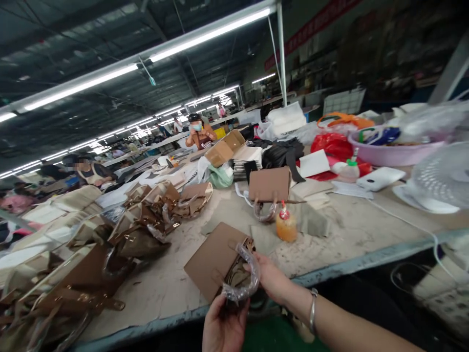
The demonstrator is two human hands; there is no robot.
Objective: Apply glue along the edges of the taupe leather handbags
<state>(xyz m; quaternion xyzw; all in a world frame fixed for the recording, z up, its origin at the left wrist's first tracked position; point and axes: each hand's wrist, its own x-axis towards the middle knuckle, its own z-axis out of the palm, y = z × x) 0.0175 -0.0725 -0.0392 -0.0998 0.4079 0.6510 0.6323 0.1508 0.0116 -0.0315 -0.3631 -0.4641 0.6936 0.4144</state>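
A brown handbag (212, 256) lies tilted at the table's front edge, its opening and plastic-wrapped handle (253, 276) facing me. My left hand (225, 325) grips the bag's near corner beside the lower end of that handle. At the other end, my right hand (270, 277) is closed on the bag's top edge; some of its fingers are hidden behind the handle. Just beyond stands a glue bottle (286, 228) with orange-yellow contents and a red top. Behind the bottle rests a second brown handbag (269, 185), its wrapped handle toward me.
Several brown handbags (142, 234) crowd the table's left side. Toward the right are a white phone (381, 179), a fan (443, 171), a pink basin (395, 152) and a white cable (410, 224). A cardboard box (225, 147) stands farther back, near a seated co-worker (203, 137).
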